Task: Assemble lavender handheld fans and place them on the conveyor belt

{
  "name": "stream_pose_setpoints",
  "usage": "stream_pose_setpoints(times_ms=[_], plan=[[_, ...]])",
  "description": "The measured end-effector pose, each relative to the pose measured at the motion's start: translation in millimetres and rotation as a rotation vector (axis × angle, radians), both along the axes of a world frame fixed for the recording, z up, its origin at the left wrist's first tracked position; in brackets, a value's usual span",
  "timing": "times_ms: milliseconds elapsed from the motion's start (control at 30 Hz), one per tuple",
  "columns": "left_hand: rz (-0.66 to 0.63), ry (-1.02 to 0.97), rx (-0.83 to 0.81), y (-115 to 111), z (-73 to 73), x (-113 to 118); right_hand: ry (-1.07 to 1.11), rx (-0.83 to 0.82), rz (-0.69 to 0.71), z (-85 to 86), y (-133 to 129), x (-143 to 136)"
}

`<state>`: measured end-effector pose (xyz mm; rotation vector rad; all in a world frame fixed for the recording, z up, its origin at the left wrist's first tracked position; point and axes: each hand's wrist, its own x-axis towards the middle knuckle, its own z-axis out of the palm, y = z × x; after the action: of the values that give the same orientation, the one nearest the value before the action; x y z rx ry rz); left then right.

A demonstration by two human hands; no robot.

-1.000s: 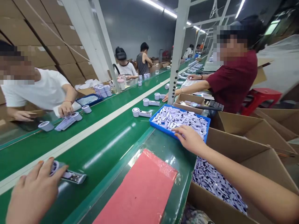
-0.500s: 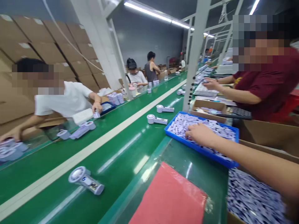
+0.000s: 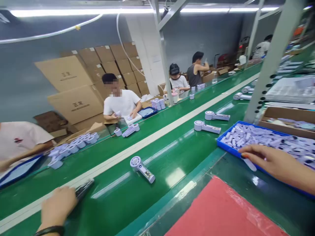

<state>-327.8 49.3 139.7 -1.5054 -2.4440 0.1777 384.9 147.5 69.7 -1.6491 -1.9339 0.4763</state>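
At the lower left, my left hand (image 3: 57, 205), with a dark band at the wrist, is closed around a dark, shiny, elongated object (image 3: 85, 189) over the green conveyor belt (image 3: 103, 213); its kind I cannot make out. My right hand (image 3: 268, 160) pinches a small pale lilac plastic piece (image 3: 250, 164) at the front edge of a blue tray (image 3: 228, 149). Many similar lilac pieces (image 3: 261, 136) fill that tray. Between my hands a lilac handheld fan (image 3: 142, 169) lies on the belt, its handle open with inner parts showing.
Two more fans (image 3: 208, 127) lie further along the belt. A red sheet (image 3: 221, 209) covers part of the bench before me. A metal post (image 3: 270, 65) rises beside the tray, near a cardboard box (image 3: 287, 114). Several people (image 3: 121, 101) sit across the belt.
The view has swung left. My left hand has come into view with the dark object. My right hand has drawn from inside the tray to its front edge, holding a lilac piece.
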Motion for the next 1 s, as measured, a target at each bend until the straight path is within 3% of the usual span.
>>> stream_pose_setpoints(times_ms=[133,200,267,433,533,600,733,867,1000], plan=[[-0.124,0.102,-0.132,-24,0.8,52,0.158,-0.135,0.379,-34.5,-41,-57],[-0.205,0.073,-0.173,-37,2.9,93,0.123,-0.138,0.568,-51.5,-56,-78],[-0.297,0.035,-0.206,-50,6.9,141,0.066,-0.087,0.672,-59.6,-65,-91],[-0.678,-0.092,-0.237,-88,17.8,269,0.093,-0.055,0.596,-38.9,-78,-84],[-0.919,-0.186,-0.181,-101,5.4,316,0.064,-0.077,0.527,-24.8,-90,-73],[-0.991,-0.257,-0.185,-102,-13.7,334,-0.019,-0.062,0.485,-22.2,-98,-70],[-0.967,-0.323,-0.227,-95,-46.0,347,-0.141,0.038,0.43,-27.5,-108,-75],[-0.917,-0.397,-0.225,-92,-46.8,344,-0.161,0.076,0.422,-32.6,-104,-81],[-0.891,-0.512,-0.14,-99,-45.2,344,0.051,0.11,0.51,-20.5,-108,-94]])
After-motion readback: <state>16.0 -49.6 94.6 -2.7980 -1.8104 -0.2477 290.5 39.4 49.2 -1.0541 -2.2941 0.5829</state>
